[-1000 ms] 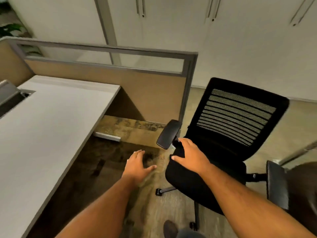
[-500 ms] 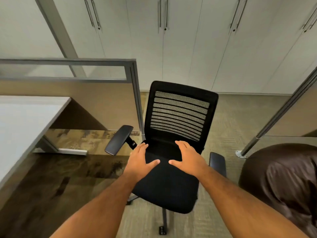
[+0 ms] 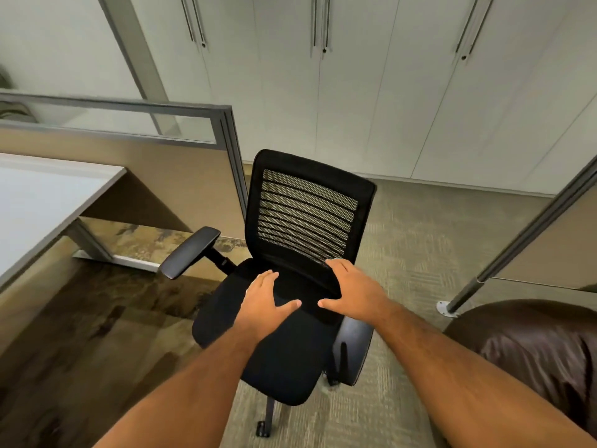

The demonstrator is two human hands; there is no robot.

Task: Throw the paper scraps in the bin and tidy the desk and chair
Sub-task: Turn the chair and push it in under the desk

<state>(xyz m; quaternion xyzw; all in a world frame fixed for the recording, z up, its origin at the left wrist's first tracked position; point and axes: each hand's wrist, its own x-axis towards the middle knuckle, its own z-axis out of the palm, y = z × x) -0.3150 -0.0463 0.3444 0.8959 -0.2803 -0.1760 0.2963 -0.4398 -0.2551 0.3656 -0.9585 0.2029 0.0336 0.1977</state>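
In the head view, a black office chair [image 3: 290, 318] is seen standing on the carpet [image 3: 420, 253], just to the right of the white desk [image 3: 42, 208] and in front of a row of pale cabinet doors [image 3: 371, 92]. Its mesh backrest [image 3: 308, 211] is turned toward the cabinets, so that the seat faces the camera. The left armrest [image 3: 190, 252] is angled outward toward the desk, while the right armrest [image 3: 352, 350] is partly hidden behind the right forearm.

The left hand [image 3: 263, 302] is laid flat on the seat cushion, fingers [image 3: 266, 278] spread and thumb extended to the right; its grip is released, nothing being held. The right hand [image 3: 353, 291] is placed at the rear of the seat where it meets the backrest, fingers likewise spread; its grip is also released and only resting on the fabric. The two thumbs are pointed toward each other and kept slightly apart.

A tan partition panel [image 3: 155, 176] with a glazed top strip is seen behind the desk. A dark brown glossy object [image 3: 533, 350] is visible at the lower right; what it is cannot be told. The visible part of the desk surface bears no paper scraps.
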